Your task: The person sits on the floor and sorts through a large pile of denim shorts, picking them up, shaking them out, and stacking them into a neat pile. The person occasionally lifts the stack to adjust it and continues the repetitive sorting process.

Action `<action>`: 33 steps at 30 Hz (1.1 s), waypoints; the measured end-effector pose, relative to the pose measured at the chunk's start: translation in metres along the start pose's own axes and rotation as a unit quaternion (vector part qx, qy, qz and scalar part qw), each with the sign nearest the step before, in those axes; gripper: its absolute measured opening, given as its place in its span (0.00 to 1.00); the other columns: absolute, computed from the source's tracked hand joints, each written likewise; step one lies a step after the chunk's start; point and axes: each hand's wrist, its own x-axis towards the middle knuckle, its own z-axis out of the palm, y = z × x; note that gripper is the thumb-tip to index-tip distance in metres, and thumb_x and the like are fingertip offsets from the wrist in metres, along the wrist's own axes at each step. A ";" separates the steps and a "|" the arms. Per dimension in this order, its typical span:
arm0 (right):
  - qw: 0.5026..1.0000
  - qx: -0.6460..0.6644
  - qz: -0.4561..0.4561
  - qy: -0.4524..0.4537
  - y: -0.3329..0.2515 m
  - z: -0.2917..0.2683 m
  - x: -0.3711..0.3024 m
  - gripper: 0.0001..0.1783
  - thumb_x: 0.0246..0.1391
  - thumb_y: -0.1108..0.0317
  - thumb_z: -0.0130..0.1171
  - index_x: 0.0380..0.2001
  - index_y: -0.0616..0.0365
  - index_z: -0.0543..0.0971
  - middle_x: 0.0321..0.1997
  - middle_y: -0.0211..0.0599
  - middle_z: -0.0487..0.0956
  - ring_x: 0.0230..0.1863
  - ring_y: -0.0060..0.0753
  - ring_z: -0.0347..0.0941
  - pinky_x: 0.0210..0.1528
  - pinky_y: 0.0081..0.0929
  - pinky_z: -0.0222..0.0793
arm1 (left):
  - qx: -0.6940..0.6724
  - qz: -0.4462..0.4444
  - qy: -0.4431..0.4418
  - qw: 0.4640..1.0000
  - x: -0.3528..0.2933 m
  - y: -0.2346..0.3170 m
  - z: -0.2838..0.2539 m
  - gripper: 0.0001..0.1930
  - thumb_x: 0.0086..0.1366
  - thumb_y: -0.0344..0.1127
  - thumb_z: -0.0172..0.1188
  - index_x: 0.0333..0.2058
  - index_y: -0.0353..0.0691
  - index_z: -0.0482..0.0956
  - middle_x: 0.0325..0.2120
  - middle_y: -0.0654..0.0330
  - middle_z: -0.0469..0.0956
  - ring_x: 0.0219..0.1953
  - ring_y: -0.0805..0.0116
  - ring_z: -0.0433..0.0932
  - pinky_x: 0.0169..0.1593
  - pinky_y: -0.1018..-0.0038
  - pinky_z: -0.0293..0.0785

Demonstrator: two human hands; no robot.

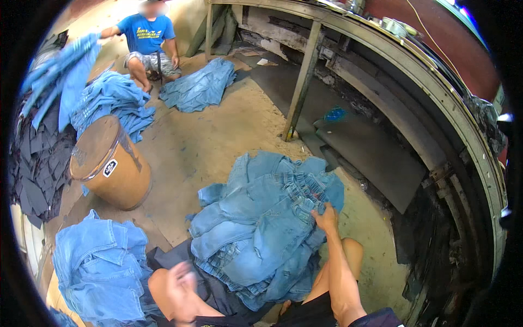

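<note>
A heap of blue jeans (261, 218) lies in front of my knees, some with gathered elastic waistbands. My right hand (327, 217) is closed on the waistband of the top pair, at the heap's right side. Raised over my left knee, my left hand (182, 291) is smeared by motion, and its fingers do not show clearly. Just left of it sits a stack of lighter blue jeans (101, 267). Dark cloth (218, 289) spreads under the heap's near edge.
A brown drum (117, 163) stands at the left beside piled dark cloth scraps (41, 158). Farther back, a person in a blue shirt (147, 35) squats, lifting denim (71, 76) between denim piles (199, 84). A long table (381, 38) with a wooden leg (303, 82) curves along the right.
</note>
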 end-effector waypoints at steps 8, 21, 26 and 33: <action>0.997 -0.011 -0.036 0.065 -0.019 0.017 -0.020 0.27 0.42 0.59 0.75 0.43 0.60 0.78 0.44 0.55 0.77 0.51 0.58 0.70 0.56 0.51 0.67 | 0.046 0.071 -0.339 0.937 0.060 -0.039 0.314 0.26 0.72 0.53 0.59 0.54 0.32 0.79 0.52 0.44 0.80 0.55 0.53 0.80 0.57 0.58 0.75; 0.993 0.094 0.054 -0.038 0.026 0.002 0.000 0.38 0.48 0.58 0.75 0.61 0.55 0.71 0.54 0.59 0.76 0.56 0.63 0.73 0.59 0.52 0.69 | 0.107 -0.176 -0.434 0.877 0.162 -0.014 0.299 0.17 0.61 0.41 0.67 0.41 0.32 0.84 0.37 0.57 0.85 0.40 0.66 0.82 0.46 0.68 0.78; 0.980 0.018 0.048 -0.190 0.039 0.011 0.019 0.44 0.50 0.54 0.73 0.69 0.44 0.65 0.74 0.61 0.59 0.66 0.72 0.62 0.68 0.61 0.61 | 0.134 -0.066 -0.416 0.897 0.162 -0.015 0.285 0.16 0.63 0.40 0.68 0.45 0.35 0.84 0.38 0.59 0.85 0.40 0.68 0.82 0.46 0.68 0.78; 0.971 -0.006 -0.090 -0.224 0.060 -0.011 0.055 0.48 0.37 0.42 0.81 0.58 0.58 0.78 0.71 0.61 0.59 0.69 0.69 0.59 0.67 0.56 0.65 | 0.125 -0.085 -0.409 0.900 0.156 -0.010 0.282 0.16 0.64 0.38 0.66 0.44 0.31 0.84 0.38 0.59 0.86 0.38 0.69 0.83 0.43 0.70 0.80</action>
